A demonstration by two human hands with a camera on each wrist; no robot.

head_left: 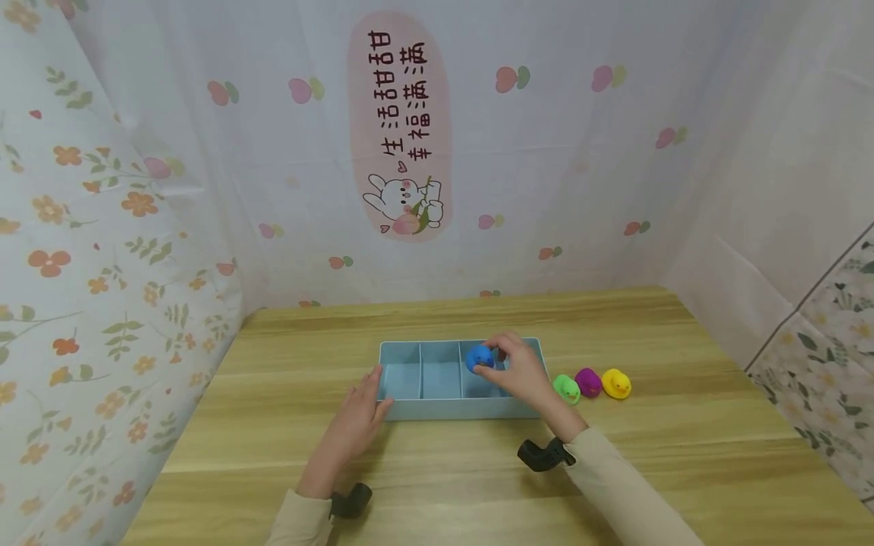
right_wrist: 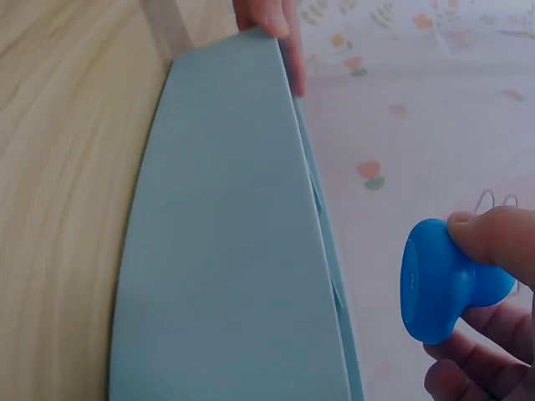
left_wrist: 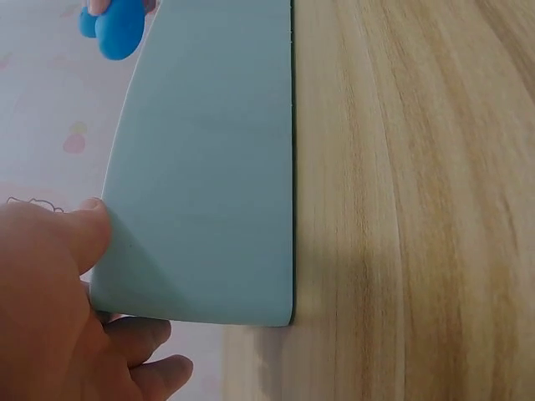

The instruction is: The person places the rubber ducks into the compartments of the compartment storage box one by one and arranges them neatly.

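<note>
A light-blue divided box (head_left: 441, 409) sits on the table, its compartments in a row. My left hand (head_left: 358, 417) holds its left end, the thumb at the near rim and the fingers around the end wall, as the left wrist view shows. Between thumb and fingers, my right hand (head_left: 520, 371) pinches a blue toy duck (head_left: 479, 357) above the box, over the third compartment from the left. In the right wrist view the blue duck (right_wrist: 435, 280) hangs clear of the rim, its flat base turned toward the box. The right hand partly hides the box's right end.
To the right of the box, a green duck (head_left: 567, 389), a purple duck (head_left: 589, 383) and a yellow duck (head_left: 617, 384) stand in a row on the wooden table (head_left: 451, 478). Behind the table hangs a patterned cloth (head_left: 546, 167), with a floral curtain (head_left: 116, 288) on the left.
</note>
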